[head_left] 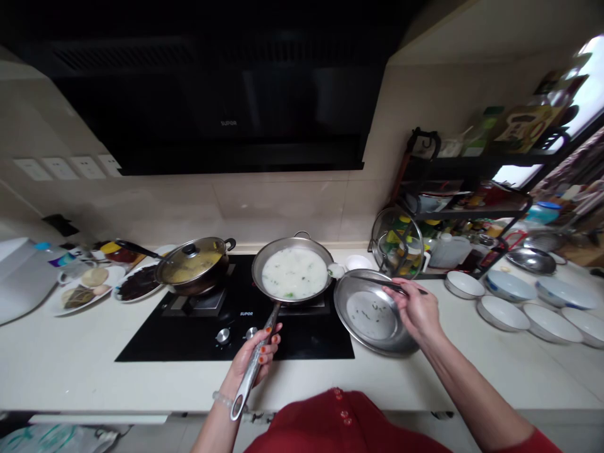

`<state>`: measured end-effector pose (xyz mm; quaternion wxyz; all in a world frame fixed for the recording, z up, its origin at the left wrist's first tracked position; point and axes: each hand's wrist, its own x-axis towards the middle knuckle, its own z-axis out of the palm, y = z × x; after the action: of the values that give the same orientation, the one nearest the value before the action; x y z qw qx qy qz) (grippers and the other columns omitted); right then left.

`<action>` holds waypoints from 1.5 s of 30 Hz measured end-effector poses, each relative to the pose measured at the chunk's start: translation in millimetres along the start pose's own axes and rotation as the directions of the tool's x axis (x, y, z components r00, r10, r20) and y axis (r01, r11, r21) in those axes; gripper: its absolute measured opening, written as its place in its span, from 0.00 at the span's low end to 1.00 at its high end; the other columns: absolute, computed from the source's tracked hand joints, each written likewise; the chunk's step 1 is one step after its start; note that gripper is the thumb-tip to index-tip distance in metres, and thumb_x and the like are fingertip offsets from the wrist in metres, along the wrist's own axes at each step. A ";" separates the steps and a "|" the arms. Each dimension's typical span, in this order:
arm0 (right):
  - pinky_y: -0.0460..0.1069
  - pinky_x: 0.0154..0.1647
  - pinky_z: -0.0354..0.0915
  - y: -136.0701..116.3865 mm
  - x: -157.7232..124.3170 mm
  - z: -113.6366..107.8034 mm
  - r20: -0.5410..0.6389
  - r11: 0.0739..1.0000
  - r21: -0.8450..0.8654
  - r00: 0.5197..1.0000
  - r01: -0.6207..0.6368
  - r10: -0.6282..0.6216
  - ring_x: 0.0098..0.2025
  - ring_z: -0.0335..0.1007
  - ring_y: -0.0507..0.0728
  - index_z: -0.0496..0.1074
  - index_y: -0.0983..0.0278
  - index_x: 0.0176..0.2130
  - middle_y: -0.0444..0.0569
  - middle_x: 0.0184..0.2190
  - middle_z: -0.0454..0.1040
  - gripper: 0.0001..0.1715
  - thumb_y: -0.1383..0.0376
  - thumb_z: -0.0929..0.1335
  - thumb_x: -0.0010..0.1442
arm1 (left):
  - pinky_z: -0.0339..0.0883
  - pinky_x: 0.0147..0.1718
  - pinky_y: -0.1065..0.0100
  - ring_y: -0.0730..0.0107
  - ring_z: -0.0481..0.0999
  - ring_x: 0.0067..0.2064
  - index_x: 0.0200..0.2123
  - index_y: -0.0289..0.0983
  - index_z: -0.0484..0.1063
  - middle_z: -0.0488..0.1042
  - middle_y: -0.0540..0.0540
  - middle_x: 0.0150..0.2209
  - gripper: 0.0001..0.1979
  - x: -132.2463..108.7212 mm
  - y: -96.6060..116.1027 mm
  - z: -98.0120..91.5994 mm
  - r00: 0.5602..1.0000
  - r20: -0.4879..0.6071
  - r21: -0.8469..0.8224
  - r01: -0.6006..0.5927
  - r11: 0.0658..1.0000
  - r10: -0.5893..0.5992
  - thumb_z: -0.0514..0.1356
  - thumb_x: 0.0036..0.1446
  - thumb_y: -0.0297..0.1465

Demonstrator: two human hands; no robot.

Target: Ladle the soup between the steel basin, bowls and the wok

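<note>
My left hand (262,352) is wrapped round the long metal handle of a frying pan (325,248) on the right side of the stove. White soup (295,270) with green bits fills the pan. In my right hand (418,308) is the dark handle of a ladle (336,270); its bowl, with something whitish in it, is at the pan's right rim. Whether the two touch, I cannot tell. Below the ladle's handle sits a wide metal basin (368,311) with dark green scraps on its bottom.
A lidded pan (191,264) stands on the left burner of the black stove (198,340). Plates of food (136,283) lie further left. Several white bowls (503,313) are on the right counter, before a black rack (462,217). A glass lid (397,242) leans there. The range hood (226,82) hangs overhead.
</note>
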<state>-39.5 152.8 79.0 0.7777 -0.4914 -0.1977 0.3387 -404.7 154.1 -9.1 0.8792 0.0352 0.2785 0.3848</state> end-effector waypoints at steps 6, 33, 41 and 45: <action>0.51 0.32 0.74 -3.1 -7.1 -51.5 -0.118 0.994 -0.108 0.993 0.012 -0.024 0.23 0.76 0.57 0.73 0.67 0.26 0.48 0.24 0.76 0.09 0.66 0.71 0.38 | 0.53 0.10 0.84 0.87 0.58 0.17 0.53 0.29 0.60 0.62 0.50 0.29 0.16 -0.6 0.7 -1.3 1.000 -0.006 0.007 0.006 1.000 -0.006 0.48 0.64 0.27; 0.56 0.37 0.73 15.4 -28.8 -21.9 0.009 0.983 -0.086 0.987 0.163 -0.163 0.26 0.75 0.56 0.73 0.66 0.30 0.48 0.30 0.76 0.14 0.58 0.73 0.45 | 0.53 0.11 0.85 0.87 0.58 0.18 0.53 0.29 0.61 0.62 0.50 0.29 0.16 -1.1 0.1 2.5 1.000 -0.002 0.010 0.000 1.000 0.000 0.49 0.63 0.27; 0.54 0.38 0.71 52.2 -26.5 47.2 0.473 0.830 -0.423 0.870 0.363 -0.139 0.31 0.76 0.59 0.73 0.62 0.36 0.47 0.25 0.77 0.15 0.55 0.65 0.55 | 0.52 0.11 0.85 0.87 0.57 0.18 0.49 0.28 0.64 0.63 0.49 0.28 0.14 -1.0 -1.1 8.6 1.000 -0.025 0.019 -0.005 1.000 0.005 0.48 0.64 0.27; 0.54 0.38 0.70 72.8 -18.3 55.4 0.546 0.804 -0.441 0.830 0.399 -0.112 0.31 0.77 0.59 0.72 0.61 0.35 0.47 0.26 0.77 0.13 0.56 0.64 0.55 | 0.53 0.11 0.85 0.87 0.59 0.18 0.48 0.27 0.65 0.63 0.49 0.28 0.13 -1.9 -1.2 12.4 0.999 -0.049 0.006 -0.002 1.000 0.002 0.47 0.64 0.27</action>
<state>-111.9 195.4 38.4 0.5703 -0.5530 -0.5434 0.2713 -398.5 153.8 1.9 0.8717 0.0288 0.3012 0.3856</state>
